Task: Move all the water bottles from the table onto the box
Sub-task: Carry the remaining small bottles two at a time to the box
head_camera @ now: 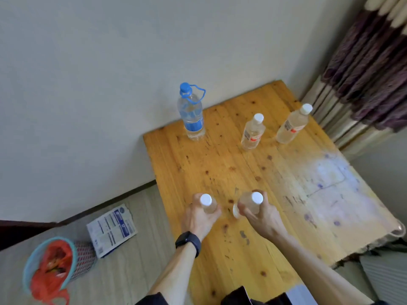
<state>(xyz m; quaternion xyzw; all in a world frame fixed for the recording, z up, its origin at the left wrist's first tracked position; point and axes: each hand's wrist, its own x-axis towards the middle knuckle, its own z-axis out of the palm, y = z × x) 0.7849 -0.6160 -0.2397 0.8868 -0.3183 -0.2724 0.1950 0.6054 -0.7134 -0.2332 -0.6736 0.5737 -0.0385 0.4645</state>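
Water bottles: five, all over the wooden table (271, 172), none on the box (112, 230).
Left held bottle (209, 205): small, clear, white cap, at the near part of the table, seen from above.
Left hand (198, 217): fingers and thumb curled round that bottle's body below the cap.
Right held bottle (250, 202): small, clear, white cap, just right of the first and apart from it, tilted.
Right hand (258, 215): fingers wrapped round this bottle's body.
Contact with table: I cannot tell whether either held bottle touches the wood.
Blue-capped bottle (191, 116): the largest, upright at the far left corner, blue label and a blue carry loop.
Middle bottle (252, 133): small, white cap, upright, far side, right of the blue-capped one.
Far right bottle (293, 126): same kind, upright near the far right edge.
Box position: white with blue print, on the floor left of the table.
Watch (188, 241): dark, on the left wrist.
Basket (27, 267): blue rim, on the floor near left, holding a red bag (52, 270).
Curtain (370, 73): purple and cream, far right.
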